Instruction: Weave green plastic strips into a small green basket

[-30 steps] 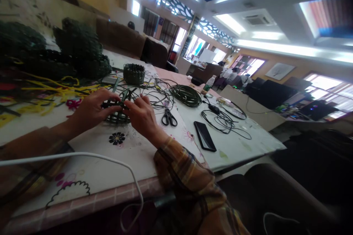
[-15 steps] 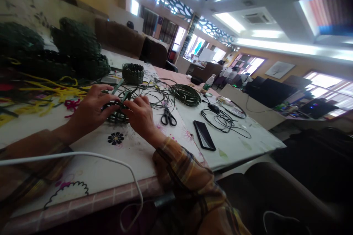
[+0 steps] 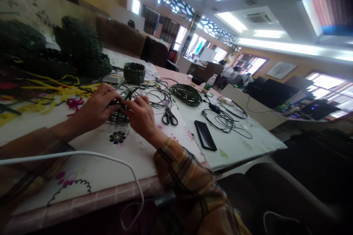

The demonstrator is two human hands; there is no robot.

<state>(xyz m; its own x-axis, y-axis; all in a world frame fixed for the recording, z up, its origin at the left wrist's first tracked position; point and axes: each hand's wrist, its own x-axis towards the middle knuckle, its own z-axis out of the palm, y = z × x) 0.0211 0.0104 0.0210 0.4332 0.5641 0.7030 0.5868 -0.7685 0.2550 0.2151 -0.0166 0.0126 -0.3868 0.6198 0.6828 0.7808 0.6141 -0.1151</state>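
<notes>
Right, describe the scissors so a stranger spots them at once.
On the flower-printed table, look between the right hand and the black phone. The scissors lie there, handles toward the viewer. Two black finger holes set them apart from the green coil behind.

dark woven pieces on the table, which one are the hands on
The woven piece held between the left hand and right hand, partly hidden. The round basket stands beyond it, and the dark woven pile sits at far left, both untouched.
</notes>
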